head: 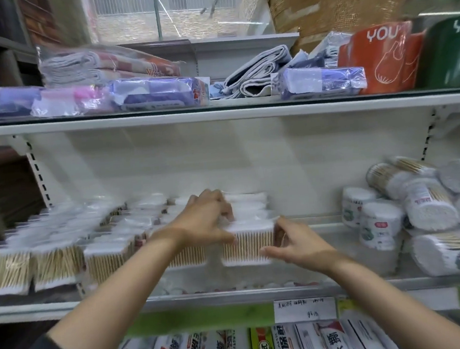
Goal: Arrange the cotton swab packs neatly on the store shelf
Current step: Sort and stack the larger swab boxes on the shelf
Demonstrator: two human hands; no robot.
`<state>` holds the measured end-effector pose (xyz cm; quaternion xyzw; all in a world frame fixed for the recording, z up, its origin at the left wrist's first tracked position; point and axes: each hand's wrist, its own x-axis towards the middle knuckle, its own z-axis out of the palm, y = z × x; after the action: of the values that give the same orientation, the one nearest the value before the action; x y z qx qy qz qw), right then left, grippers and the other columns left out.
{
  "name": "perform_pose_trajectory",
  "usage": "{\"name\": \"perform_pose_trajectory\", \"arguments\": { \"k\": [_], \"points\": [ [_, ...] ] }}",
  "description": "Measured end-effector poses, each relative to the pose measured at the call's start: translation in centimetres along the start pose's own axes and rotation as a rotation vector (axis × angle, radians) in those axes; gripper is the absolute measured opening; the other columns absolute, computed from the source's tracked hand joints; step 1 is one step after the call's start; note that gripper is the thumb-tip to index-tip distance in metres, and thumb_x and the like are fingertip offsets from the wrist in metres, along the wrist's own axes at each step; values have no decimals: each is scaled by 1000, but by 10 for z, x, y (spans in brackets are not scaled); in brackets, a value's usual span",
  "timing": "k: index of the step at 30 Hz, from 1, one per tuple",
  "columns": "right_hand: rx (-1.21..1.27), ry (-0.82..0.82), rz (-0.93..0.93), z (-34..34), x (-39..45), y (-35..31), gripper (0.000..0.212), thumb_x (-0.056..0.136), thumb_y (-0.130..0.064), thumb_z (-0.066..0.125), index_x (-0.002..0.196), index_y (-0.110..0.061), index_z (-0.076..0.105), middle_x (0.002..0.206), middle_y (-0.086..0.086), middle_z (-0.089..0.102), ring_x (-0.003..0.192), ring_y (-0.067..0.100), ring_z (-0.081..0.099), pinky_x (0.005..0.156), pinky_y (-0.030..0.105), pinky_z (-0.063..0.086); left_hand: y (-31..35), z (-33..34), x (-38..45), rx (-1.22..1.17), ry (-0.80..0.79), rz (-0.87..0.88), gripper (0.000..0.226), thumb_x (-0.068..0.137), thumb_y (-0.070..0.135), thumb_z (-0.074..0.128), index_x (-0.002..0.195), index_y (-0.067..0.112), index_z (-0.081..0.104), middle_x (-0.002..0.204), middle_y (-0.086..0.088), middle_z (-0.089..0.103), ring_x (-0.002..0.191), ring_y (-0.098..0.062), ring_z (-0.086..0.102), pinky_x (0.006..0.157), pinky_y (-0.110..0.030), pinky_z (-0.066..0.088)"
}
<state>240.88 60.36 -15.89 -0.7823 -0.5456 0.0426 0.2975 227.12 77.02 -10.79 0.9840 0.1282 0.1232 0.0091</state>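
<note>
Gripping the front cotton swab pack [247,246] on the middle shelf [178,300], our left hand [203,221] clutches its top while our right hand [293,245] pinches its right end, rightmost in the row.

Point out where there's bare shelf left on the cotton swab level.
Bare shelf lies between the flat pack that the left hand and right hand hold and the round tubs on the right. Left of the hands, flat packs crowd the board; the tubs are heaped.
</note>
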Motion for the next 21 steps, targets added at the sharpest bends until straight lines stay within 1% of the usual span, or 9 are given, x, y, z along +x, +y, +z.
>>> {"name": "perform_pose_trajectory", "arguments": {
  "k": [2, 4, 8, 11, 13, 16, 17, 19, 21],
  "points": [
    [-3, -12, 65, 2, 2, 1, 39, 79, -45, 70, 101, -20, 52, 91, -9, 60, 76, 4, 57, 65, 17, 46, 4, -1, 2, 64, 14, 19, 50, 74, 53, 69, 113, 25, 58, 107, 5, 43, 109, -14, 36, 89, -30, 28],
    [-6, -21, 92, -1, 2, 2, 45, 75, -50, 72, 101, -19, 52, 93, -5, 62, 78, 7, 58, 67, 22, 48, 8, -4, 5, 107, -2, 31, 53, 74, 51, 69, 118, 26, 52, 114, 2, 43, 113, -16, 34, 95, -32, 27],
    [5, -25, 84, -17, -5, 0, 52, 73, -56, 71, 106, -21, 51, 86, -9, 60, 69, -1, 54, 61, 16, 40, 24, -8, 16, 47, -53, 72, 60, 74, 53, 68, 122, 28, 43, 109, 3, 38, 112, -16, 32, 92, -31, 26],
    [3, 49, 103, -42, -9, 7, 46, 80, -52, 66, 108, -18, 53, 86, -5, 60, 69, 5, 55, 66, 24, 43, 48, -9, 37, -32, -2, 142, 51, 81, 50, 62, 122, 25, 46, 108, 3, 39, 112, -16, 34, 88, -29, 25],
    [-14, 117, 126, -63, -13, 16, 39, 84, -47, 63, 107, -18, 53, 84, -5, 59, 70, 8, 55, 68, 26, 44, 69, -8, 55, -105, 35, 178, 42, 86, 44, 59, 121, 24, 48, 111, 1, 43, 112, -16, 38, 90, -29, 27],
    [-87, 210, 149, -97, -20, 32, 29, 88, -36, 62, 108, -17, 55, 84, -6, 57, 75, 11, 53, 63, 19, 40, 104, -5, 87, -253, 77, 216, 33, 88, 34, 58, 119, 22, 53, 114, -1, 50, 112, -18, 48, 98, -35, 37],
    [-118, 233, 155, -109, -22, 37, 26, 89, -32, 61, 109, -16, 56, 85, -5, 57, 75, 10, 53, 58, 15, 38, 116, -4, 99, -313, 95, 223, 31, 88, 31, 58, 117, 21, 55, 114, -3, 53, 110, -19, 52, 97, -35, 40],
    [-210, 276, 163, -133, -23, 46, 22, 91, -25, 59, 109, -13, 59, 88, -2, 58, 79, 14, 56, 58, 13, 38, 139, -4, 123, -404, 124, 235, 27, 89, 24, 58, 115, 16, 58, 113, -7, 57, 102, -19, 57, 87, -27, 43],
    [-324, 319, 191, -155, -20, 57, 20, 91, -22, 55, 107, -13, 63, 98, 3, 63, 95, 22, 60, 71, 20, 41, 161, -4, 145, -482, 121, 229, 26, 90, 19, 56, 115, 14, 59, 110, -6, 61, 99, -18, 59, 79, -21, 42]
  ]
}}
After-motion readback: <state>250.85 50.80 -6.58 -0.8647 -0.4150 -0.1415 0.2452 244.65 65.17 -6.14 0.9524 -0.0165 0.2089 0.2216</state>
